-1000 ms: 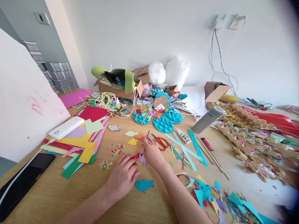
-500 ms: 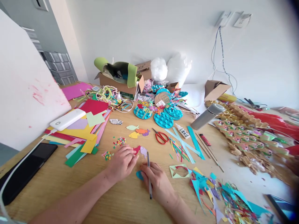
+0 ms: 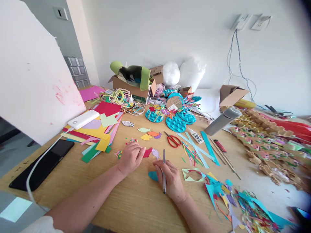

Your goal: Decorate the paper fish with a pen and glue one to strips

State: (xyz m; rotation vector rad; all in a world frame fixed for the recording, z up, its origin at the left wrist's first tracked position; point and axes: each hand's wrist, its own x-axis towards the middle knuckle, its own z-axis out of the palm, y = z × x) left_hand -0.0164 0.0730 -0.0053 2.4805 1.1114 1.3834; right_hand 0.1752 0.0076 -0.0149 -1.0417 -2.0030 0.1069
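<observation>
My left hand [image 3: 131, 157] is curled, its fingertips beside a red paper fish [image 3: 147, 152]; what they hold, if anything, is hidden. It partly covers a small heap of coloured paper bits [image 3: 131, 141]. A lilac paper fish [image 3: 155, 153] lies right of the red one. My right hand [image 3: 171, 179] grips a grey pen [image 3: 164, 171] with a dark cap, upright across the fingers. A blue paper piece [image 3: 153, 175] shows at its left, partly hidden by the fingers. Beyond lie a pale green fish [image 3: 144, 130], a yellow fish [image 3: 146, 137] and an orange fish [image 3: 153, 133].
Red scissors [image 3: 173, 140], a glue bottle [image 3: 195, 136] and blue paper strips [image 3: 210, 149] lie right of centre. Paper scraps [image 3: 218, 189] spread at the near right. Coloured sheets [image 3: 107, 129], a white power bank [image 3: 84, 119] and a black phone [image 3: 43, 165] sit left. A grey flask [image 3: 222, 121] leans farther back.
The view has shifted, so things appear a little farther right and higher. My left hand has moved slightly away, toward the paper bits. My right hand still holds the pen.
</observation>
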